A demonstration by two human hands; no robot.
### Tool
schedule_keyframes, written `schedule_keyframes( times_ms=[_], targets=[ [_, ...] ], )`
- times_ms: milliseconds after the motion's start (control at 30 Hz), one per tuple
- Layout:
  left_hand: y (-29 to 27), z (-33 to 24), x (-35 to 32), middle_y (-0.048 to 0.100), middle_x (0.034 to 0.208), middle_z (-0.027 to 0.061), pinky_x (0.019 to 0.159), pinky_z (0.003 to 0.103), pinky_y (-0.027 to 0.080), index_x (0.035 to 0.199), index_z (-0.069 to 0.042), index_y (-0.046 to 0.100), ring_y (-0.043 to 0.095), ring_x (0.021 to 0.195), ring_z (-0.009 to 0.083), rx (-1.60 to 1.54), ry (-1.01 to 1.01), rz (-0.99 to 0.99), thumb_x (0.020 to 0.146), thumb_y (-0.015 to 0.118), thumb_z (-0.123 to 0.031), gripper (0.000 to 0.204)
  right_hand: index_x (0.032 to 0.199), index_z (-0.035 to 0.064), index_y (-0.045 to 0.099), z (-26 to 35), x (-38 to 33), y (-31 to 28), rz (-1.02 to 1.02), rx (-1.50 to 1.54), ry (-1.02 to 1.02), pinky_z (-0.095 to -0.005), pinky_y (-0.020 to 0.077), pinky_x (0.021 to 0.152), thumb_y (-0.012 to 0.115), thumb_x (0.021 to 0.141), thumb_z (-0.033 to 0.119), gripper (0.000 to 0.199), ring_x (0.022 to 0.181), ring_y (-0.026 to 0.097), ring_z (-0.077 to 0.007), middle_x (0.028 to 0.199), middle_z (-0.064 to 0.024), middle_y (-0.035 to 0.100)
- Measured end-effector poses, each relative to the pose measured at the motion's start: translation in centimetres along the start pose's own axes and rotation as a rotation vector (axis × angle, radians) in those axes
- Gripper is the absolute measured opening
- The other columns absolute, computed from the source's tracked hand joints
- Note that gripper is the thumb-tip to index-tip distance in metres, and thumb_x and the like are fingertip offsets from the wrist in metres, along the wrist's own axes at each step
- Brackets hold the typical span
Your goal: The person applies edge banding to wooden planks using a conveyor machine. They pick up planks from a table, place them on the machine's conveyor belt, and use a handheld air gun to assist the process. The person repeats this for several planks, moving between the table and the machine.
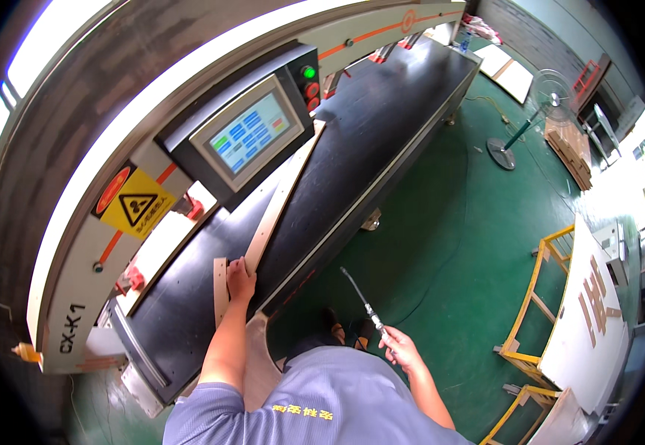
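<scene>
One long wooden strip [282, 197] touches my left fingers [239, 271], grip unclear; short wooden strip [220, 289] just left of them. Right fingers [391, 342] grasp a long-nozzled tool [371, 313]. Light left pressure could let the long strip skid.

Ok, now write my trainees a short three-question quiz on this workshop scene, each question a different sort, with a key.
1. Multiple choice: what does the person's right hand hold?
A a hammer
B a slim metal tool with a thin nozzle
C a paintbrush

2. True or false: the long wooden strip by the left hand lies on the green floor.

3. Fill in the gap: beside the touchscreen, the top button is ______ in colour.

Key: 1 B; 2 false, it lies on the black table; 3 green.
</scene>
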State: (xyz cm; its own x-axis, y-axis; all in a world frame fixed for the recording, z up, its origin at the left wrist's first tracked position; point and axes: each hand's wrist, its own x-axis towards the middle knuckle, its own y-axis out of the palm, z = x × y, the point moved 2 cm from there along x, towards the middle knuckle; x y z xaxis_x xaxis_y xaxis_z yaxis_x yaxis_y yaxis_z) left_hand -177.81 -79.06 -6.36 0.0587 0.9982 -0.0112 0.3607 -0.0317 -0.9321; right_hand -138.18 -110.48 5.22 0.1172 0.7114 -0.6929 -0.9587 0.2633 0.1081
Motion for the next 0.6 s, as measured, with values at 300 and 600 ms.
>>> schedule_keyframes(
  times_ms=[300, 600],
  targets=[
    [1.2, -10.3, 9.9, 0.060, 0.119, 0.0130, 0.095, 0.045, 0.049, 0.130, -0.004, 0.060, 0.056, 0.111, 0.0353, -0.116, 0.276, -0.011, 0.072, 0.083, -0.011, 0.062, 0.139, 0.0077, 0.056, 2.0, -0.1, 0.9, -0.090, 0.007, 0.044, -0.0195, 0.0365, 0.045, 0.062, 0.100, 0.028, 0.044, 0.053, 0.047, -0.0043, 0.087, 0.0005, 0.061],
    [3.2, -14.5, 12.3, 0.053, 0.137, 0.0117, 0.104, 0.049, 0.044, 0.141, -0.010, 0.052, 0.050, 0.129, 0.0331, -0.119, 0.255, 0.077, 0.079, 0.077, -0.015, 0.067, 0.133, 0.0049, 0.059, 2.3, 0.3, 1.0, -0.125, -0.211, -0.141, -0.0244, 0.0450, 0.059, 0.074, 0.091, 0.016, 0.046, 0.066, 0.052, -0.0068, 0.094, -0.0022, 0.063]
  ],
)
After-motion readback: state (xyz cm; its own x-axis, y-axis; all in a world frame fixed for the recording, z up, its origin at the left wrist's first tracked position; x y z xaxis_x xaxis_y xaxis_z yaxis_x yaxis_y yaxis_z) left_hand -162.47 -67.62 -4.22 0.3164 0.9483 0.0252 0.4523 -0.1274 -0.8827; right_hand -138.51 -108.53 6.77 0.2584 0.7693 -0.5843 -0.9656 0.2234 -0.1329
